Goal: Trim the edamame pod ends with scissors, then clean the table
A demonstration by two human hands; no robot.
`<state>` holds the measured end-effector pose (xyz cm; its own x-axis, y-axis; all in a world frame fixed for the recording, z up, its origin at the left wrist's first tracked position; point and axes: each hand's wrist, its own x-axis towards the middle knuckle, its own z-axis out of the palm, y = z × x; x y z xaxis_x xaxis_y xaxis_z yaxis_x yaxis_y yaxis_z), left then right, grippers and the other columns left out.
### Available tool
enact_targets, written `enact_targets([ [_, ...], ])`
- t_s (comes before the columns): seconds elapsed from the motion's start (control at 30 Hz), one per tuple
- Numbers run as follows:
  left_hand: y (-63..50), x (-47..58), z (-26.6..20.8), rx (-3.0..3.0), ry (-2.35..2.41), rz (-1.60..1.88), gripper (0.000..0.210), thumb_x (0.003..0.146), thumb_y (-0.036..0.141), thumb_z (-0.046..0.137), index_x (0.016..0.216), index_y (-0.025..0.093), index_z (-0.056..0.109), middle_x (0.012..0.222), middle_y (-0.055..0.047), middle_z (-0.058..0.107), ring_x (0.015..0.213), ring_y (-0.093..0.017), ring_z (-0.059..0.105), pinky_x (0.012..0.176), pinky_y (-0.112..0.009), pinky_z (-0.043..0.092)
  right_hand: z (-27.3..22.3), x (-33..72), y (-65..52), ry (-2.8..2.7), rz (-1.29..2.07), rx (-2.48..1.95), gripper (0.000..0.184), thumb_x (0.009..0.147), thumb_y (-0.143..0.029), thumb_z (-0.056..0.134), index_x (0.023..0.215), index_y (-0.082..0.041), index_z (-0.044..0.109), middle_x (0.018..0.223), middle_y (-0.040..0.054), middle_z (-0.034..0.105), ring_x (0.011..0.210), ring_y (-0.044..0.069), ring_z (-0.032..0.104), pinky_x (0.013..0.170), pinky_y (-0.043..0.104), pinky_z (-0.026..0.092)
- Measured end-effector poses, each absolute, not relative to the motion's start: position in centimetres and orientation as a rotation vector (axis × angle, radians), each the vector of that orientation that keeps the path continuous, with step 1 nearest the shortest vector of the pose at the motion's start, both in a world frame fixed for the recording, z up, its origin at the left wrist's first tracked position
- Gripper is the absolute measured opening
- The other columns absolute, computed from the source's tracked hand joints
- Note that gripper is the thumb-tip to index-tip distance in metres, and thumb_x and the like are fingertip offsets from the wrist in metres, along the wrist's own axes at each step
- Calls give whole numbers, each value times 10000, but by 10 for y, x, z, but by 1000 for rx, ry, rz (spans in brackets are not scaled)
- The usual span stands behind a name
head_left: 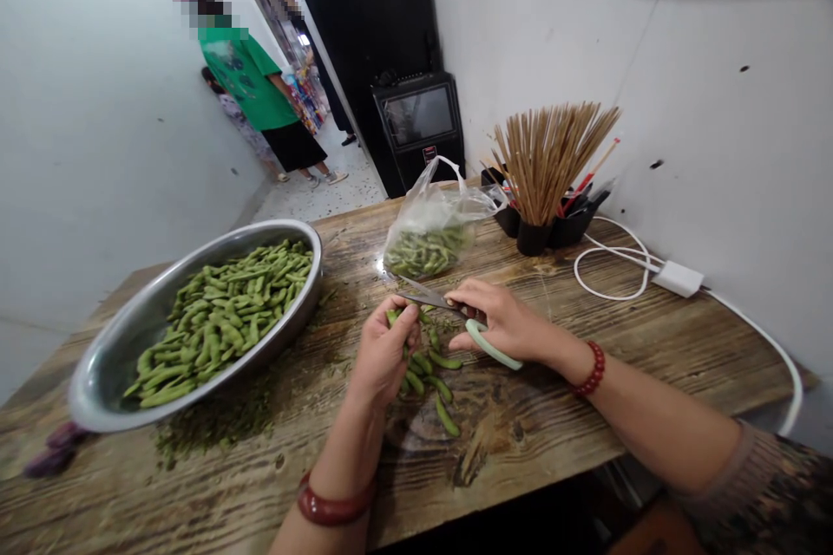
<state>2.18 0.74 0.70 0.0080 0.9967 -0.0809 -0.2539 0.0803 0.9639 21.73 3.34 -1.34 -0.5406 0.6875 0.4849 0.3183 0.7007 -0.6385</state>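
Observation:
My left hand [389, 342] is closed around a green edamame pod [392, 316], whose end shows above the fingers. Scissors [495, 345] with pale green handles are gripped in my right hand [504, 316]. Their parted blades point left, reaching just above my left fingertips. Loose edamame pods [441, 386] lie on the wooden table beneath and between my hands. To the left, a large metal basin [318, 264] holds a heap of pods. Behind my hands stands a clear plastic bag [423, 221] with more pods inside.
Small green trimmings [218, 421] are scattered beside the basin. At the back right, a black holder [534, 238] carries wooden skewers [553, 156]. A white cable with an adapter [678, 277] runs along the right. A person in a green shirt [244, 78] stands beyond the table.

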Motion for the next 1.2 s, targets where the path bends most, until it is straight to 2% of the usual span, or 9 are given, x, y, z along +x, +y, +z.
enact_targets([
  [0.3, 7, 20, 0, 1169, 1168, 1197, 233, 748, 369, 700, 787, 178, 571, 492, 76, 422, 429, -57, 350, 428, -180, 256, -10, 216, 30, -2145, 648, -745, 505, 736, -417, 754, 1129, -143, 596, 880, 50, 556, 752, 160, 519, 670, 285, 451],
  [0.67, 7, 19, 1, 1206, 1240, 1153, 212, 766, 337, 678, 759, 181, 534, 474, 91, 379, 413, -45, 298, 420, -173, 226, -13, 217, 34, -2211, 620, -735, 315, 809, -380, 693, 999, -136, 635, 810, 40, 566, 738, 159, 528, 654, 263, 419],
  [0.77, 9, 19, 5, 1006, 1140, 1185, 244, 744, 322, 699, 765, 189, 495, 471, 101, 369, 397, -43, 286, 399, -164, 208, -15, 217, 36, -2180, 593, -793, 340, 804, -397, 694, 1011, -135, 630, 829, 48, 580, 744, 164, 540, 670, 272, 430],
  [0.93, 11, 15, 13, 812, 1034, 1279, 268, 697, 258, 726, 777, 182, 483, 592, 71, 495, 415, -29, 327, 375, -148, 215, -15, 216, 35, -2146, 565, -836, 409, 776, -421, 716, 1042, -127, 616, 831, 49, 570, 745, 170, 533, 674, 287, 440],
  [1.2, 11, 15, 11, 795, 962, 1319, 230, 743, 247, 703, 800, 181, 490, 649, 55, 526, 424, -20, 335, 381, -135, 245, -15, 216, 29, -2182, 595, -823, 508, 754, -437, 733, 1131, -134, 577, 923, 59, 556, 750, 156, 520, 674, 280, 440],
])
